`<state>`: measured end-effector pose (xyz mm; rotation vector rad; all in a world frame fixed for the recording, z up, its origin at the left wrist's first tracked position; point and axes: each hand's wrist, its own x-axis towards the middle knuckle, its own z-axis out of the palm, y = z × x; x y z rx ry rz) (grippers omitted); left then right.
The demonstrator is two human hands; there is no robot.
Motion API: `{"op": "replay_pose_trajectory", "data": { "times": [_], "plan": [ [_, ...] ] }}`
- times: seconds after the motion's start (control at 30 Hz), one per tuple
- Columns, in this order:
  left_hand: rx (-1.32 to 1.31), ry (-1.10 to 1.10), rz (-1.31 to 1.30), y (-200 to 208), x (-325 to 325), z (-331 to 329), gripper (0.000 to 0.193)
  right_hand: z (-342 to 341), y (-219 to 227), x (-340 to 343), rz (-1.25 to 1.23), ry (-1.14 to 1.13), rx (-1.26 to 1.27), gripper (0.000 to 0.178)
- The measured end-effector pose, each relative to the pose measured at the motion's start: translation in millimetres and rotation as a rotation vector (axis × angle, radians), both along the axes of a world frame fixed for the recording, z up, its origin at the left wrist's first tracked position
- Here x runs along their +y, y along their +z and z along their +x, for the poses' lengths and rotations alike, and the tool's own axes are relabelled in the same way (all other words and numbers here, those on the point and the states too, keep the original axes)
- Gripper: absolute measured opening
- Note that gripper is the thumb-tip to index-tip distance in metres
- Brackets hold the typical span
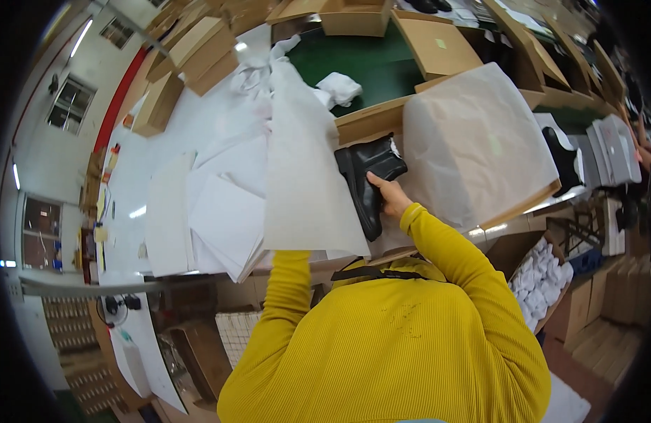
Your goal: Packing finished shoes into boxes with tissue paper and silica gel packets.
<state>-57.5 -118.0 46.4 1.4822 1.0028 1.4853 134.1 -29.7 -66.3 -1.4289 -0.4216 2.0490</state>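
My right hand [389, 194] is closed round a black ankle boot [367, 176] with white paper stuffed in its opening. The boot lies on its side over an open cardboard box [371, 121], its sole toward the left. White wrapping paper [308, 190] drapes over the box's left side, and my left forearm [289, 278] reaches in beneath it. That paper hides my left hand and its fingers. To the right, a translucent sheet [473, 141] covers the box's opened lid.
Stacked white sheets [226, 215] lie on the white table at left. Crumpled paper [338, 89] sits on a green surface behind the box. More cardboard boxes [438, 46] stand at the back. Another black boot [563, 162] is at right, above a carton of crumpled white paper [540, 282].
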Motion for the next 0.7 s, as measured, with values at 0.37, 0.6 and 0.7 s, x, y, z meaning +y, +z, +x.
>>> {"op": "replay_pose_trajectory", "data": {
  "times": [0.37,0.6,0.7],
  "plan": [
    [0.768,-0.237,-0.170,-62.9,74.1,144.3,0.082,156.5,110.0,9.4,1.315,-0.235,-0.566,0.041],
    [0.420,-0.070,-0.213,-41.4,68.7,44.9,0.031,92.0,100.4,-38.7,1.231,0.845,-0.958,0.045],
    [0.486,0.713,-0.328,-17.8,12.4,-69.5,0.026,106.3,64.5,-41.9,1.151,1.105,-1.099,0.041]
  ]
}}
